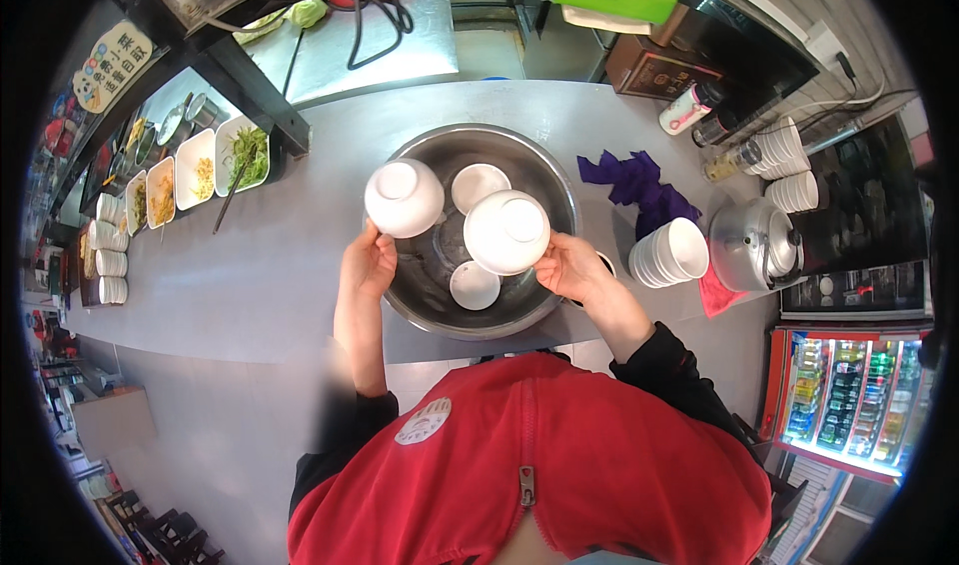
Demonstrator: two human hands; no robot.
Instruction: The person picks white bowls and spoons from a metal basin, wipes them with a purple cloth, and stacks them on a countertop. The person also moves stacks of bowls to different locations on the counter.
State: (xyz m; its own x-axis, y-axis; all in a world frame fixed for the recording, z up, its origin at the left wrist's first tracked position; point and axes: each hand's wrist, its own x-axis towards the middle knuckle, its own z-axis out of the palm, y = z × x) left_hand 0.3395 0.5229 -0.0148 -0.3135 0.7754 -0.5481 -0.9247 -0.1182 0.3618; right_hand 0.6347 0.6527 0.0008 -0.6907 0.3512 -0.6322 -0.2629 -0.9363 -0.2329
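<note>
A large metal basin (554, 168) stands on a grey counter before me. My left hand (368, 264) holds a white bowl (404, 198) by its edge, its base facing the camera, over the basin's left side. A second white bowl (506, 232), also base up, is gripped at its lower right edge by my right hand (573, 267). Inside the basin lie two smaller-looking white dishes, one at the back (480, 188) and one nearer me (475, 285). The held bowl on the right partly hides the back one.
Stacked white bowls (669, 253) stand right of the basin, beside a metal kettle (755, 243) on a red cloth (718, 293). A purple cloth (637, 186) lies behind them. At the left are food trays (196, 169) with chopsticks (229, 195). Cables (359, 25) hang above the counter's back.
</note>
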